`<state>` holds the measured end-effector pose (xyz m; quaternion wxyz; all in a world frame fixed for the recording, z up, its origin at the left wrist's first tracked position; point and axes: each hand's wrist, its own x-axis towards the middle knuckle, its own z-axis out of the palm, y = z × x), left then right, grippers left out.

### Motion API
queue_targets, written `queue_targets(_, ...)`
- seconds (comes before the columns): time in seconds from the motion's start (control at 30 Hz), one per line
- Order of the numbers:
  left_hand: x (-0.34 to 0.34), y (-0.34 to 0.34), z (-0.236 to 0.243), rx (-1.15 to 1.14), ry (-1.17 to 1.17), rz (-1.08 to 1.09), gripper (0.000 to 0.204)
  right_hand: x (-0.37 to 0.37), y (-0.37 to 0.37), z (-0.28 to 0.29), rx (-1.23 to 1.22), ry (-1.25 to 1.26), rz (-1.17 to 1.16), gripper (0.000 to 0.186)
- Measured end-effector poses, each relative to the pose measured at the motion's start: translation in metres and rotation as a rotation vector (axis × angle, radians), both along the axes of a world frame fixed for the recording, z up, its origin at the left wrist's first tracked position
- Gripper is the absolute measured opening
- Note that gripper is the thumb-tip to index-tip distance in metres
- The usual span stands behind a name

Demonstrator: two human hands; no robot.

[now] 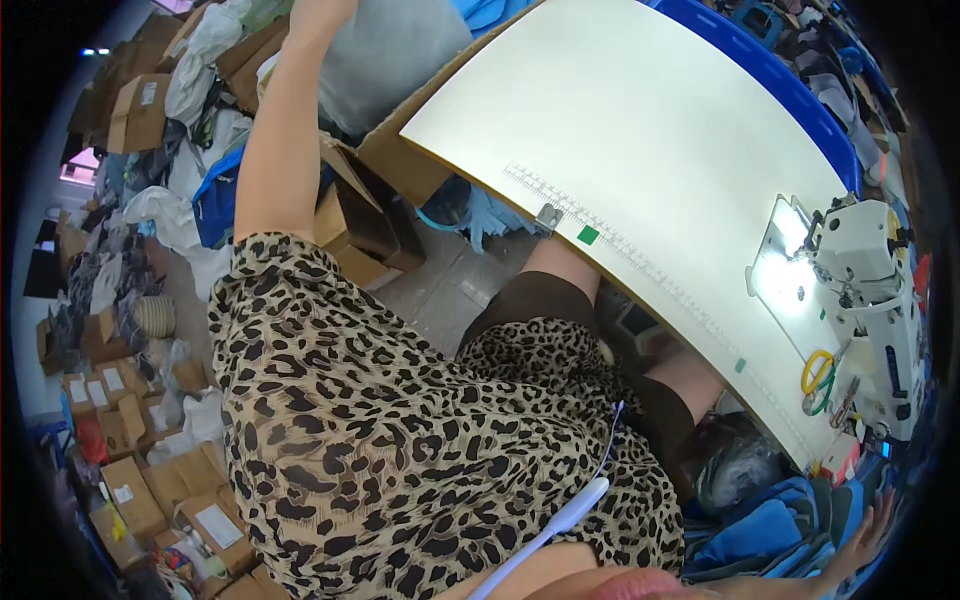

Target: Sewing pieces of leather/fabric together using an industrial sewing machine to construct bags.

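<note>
My left arm (280, 150) reaches up toward the far left, over boxes and bags. Only the base of my left hand (328, 10) shows at the top edge, beside a large grey plastic bag (390, 60); its fingers are cut off from view. Low on the right, my right hand (868, 535) is open, fingers apart, with nothing seen in it. Beside it lies a pile of blue and dark grey cut fabric pieces (765, 530); whether the hand touches them I cannot tell.
A white sewing table (620, 120) with a printed ruler stands ahead. On its right are a lit sewing machine (875, 270) and yellow-handled scissors (817, 370). A blue plastic bin (800, 90) borders its far side. Cardboard boxes (365, 215) fill the left.
</note>
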<state>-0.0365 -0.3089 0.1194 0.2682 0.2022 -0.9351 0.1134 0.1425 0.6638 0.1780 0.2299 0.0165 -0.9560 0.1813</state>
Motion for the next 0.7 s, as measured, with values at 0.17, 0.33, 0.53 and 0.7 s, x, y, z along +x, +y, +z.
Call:
queue_targets(0.17, -0.008, 0.032, 0.028, -0.058, 0.071, -0.085, 0.024, -0.029, 0.005, -0.031, -0.083, -0.152, 0.152, 0.041)
queue_targets(0.33, -0.007, 0.11, 0.057, -0.011, 0.221, -0.272, 0.022, -0.032, -0.028, -0.031, -0.034, -0.191, 0.131, 0.041)
queue_targets(0.53, 0.001, 0.345, 0.022, 0.064, -0.279, -0.64, 0.023, -0.077, -0.103, -0.062, -0.165, -0.222, 0.401, 0.04)
queue_targets(0.7, 0.052, 0.429, -0.099, 0.201, -0.244, -1.139, 0.015, -0.111, -0.225, -0.118, -0.297, -0.295, 0.673, 0.041)
